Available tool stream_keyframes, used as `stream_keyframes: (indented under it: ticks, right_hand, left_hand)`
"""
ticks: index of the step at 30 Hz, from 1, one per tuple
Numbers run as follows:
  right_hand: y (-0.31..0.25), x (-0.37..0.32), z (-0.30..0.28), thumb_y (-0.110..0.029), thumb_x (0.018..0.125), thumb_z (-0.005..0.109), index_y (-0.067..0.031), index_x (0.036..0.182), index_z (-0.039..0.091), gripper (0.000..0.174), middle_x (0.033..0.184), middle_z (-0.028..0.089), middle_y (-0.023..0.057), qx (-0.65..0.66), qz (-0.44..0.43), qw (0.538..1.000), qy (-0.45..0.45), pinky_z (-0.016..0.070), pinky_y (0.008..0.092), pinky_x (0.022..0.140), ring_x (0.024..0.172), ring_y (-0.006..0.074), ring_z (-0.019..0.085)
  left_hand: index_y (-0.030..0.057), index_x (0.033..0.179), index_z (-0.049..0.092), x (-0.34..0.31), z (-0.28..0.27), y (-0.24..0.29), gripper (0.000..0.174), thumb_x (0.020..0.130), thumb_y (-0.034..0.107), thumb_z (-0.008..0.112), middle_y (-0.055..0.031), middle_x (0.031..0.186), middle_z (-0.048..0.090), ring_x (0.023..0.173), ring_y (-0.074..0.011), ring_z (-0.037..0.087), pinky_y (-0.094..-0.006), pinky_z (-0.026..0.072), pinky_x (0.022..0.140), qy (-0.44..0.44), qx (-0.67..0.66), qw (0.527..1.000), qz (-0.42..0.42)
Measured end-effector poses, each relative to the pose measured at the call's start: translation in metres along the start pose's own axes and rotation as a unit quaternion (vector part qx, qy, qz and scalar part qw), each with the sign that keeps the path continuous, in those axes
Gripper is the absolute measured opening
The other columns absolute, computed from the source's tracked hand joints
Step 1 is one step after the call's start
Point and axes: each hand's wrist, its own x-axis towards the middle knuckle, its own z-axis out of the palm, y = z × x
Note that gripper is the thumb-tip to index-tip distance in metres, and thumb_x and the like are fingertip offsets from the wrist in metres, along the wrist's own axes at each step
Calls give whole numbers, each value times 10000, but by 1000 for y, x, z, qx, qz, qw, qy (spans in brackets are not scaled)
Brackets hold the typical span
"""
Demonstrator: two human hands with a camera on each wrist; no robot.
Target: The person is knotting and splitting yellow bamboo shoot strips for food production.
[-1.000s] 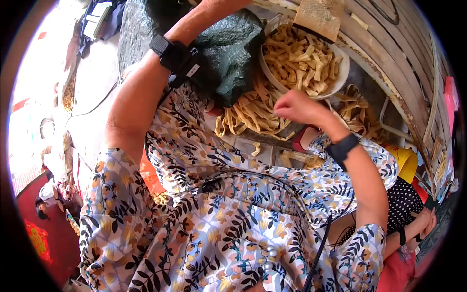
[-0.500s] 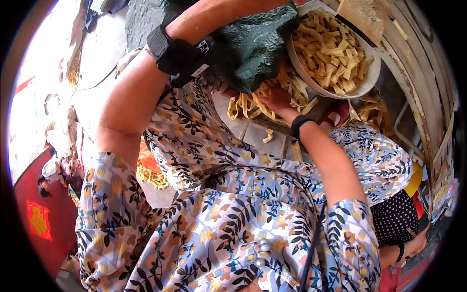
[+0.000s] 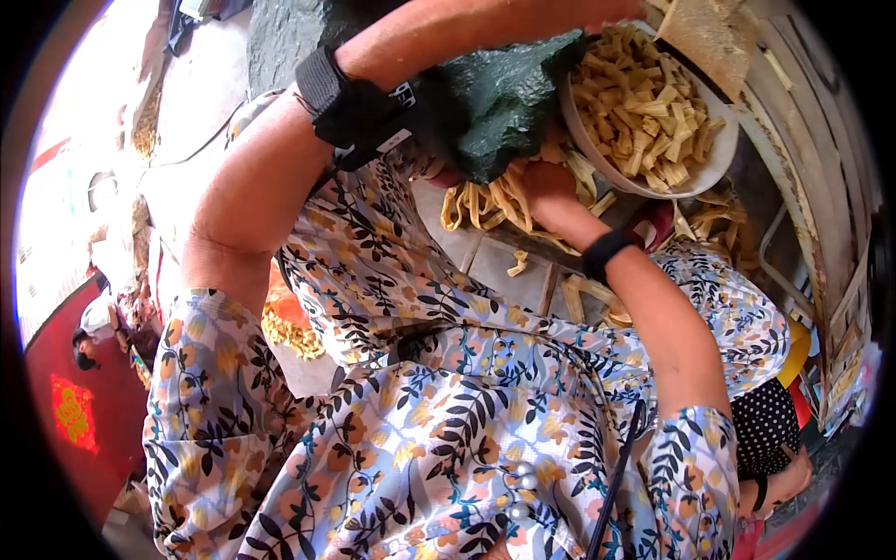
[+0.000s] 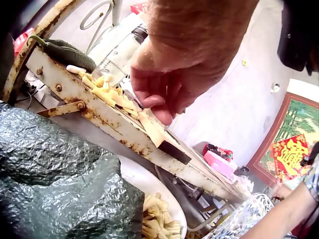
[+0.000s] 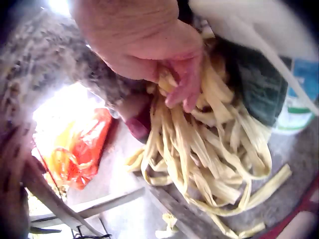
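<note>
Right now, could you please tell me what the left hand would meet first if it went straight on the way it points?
Most likely the dark-edged wooden block, just below the left hand in the left wrist view, though the depth between them is unclear.

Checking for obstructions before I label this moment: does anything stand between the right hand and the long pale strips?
Nothing visible does. In the right wrist view, the right hand is directly at the pale strips, its fingers curled round some of them.

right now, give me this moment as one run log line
right hand: grips long pale strips | left hand: above rusty-framed bench, nothing visibly held | bowl: holds short pieces
</note>
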Motion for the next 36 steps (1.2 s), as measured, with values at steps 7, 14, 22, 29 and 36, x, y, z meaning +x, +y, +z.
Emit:
stream_keyframes:
  ticks: [7, 14, 22, 29, 36]
  right_hand:
    - [-25, -54, -165, -80, 759, 534, 20, 791, 601, 125, 736, 593, 179, 182, -89, 958, 202, 454, 334, 575, 626, 268, 587]
    - [-43, -107, -289, -124, 854, 535, 4, 801, 619, 161, 656, 568, 4, 395, 57, 895, 202, 362, 181, 476, 537, 22, 445]
    - [-65, -138, -389, -190, 836, 556, -4, 899, 586, 199, 567, 432, -52, 426, -3, 871, 244, 241, 158, 428, 446, 11, 321]
    - [26, -206, -395, -138, 795, 587, -10, 913, 605, 175, 649, 487, -38, 98, 193, 926, 309, 323, 180, 507, 557, 35, 422]
    - [-32, -173, -349, -47, 688, 573, 2, 859, 613, 183, 707, 595, 66, 41, 135, 974, 175, 430, 284, 576, 626, 136, 543]
  left_hand:
    - [-7, 746, 606, -1, 3, 4, 191, 807, 172, 577, -7, 575, 553, 506, -80, 486, -237, 399, 472, -115, -164, 978, -54]
    - [1, 1035, 577, -2, 14, 31, 383, 863, 340, 539, -56, 942, 599, 925, -127, 548, -271, 422, 844, -251, -313, 915, -43]
    - [78, 814, 605, 10, 2, 70, 289, 918, 292, 442, 43, 680, 552, 511, -21, 433, -147, 367, 481, -97, -320, 942, 14]
    - [58, 822, 635, 12, -43, -31, 239, 878, 234, 485, 12, 656, 587, 511, -40, 486, -183, 419, 478, -26, -192, 981, -2]
    - [51, 1239, 427, -14, 15, 13, 705, 697, 415, 695, -122, 1042, 560, 888, -231, 571, -341, 496, 724, -205, 72, 969, 116]
